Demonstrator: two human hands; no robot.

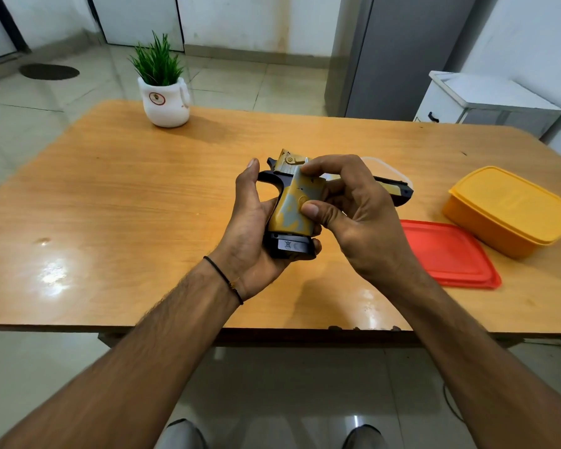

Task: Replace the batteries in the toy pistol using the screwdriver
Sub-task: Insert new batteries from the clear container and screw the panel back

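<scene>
The toy pistol (pixel 292 205), yellow and grey with a black frame and magazine base, is held above the middle of the wooden table (pixel 143 196), its barrel pointing right. My left hand (pixel 256 228) grips the handle from the left and underneath. My right hand (pixel 347 205) pinches the yellow-grey grip panel between thumb and forefinger. No screwdriver or batteries show in view.
A yellow plastic container (pixel 512 212) stands at the right, with a red lid (pixel 450 254) lying flat beside it. A clear lid (pixel 389 171) peeks out behind my right hand. A potted plant in a white pot (pixel 166 98) stands at the back left.
</scene>
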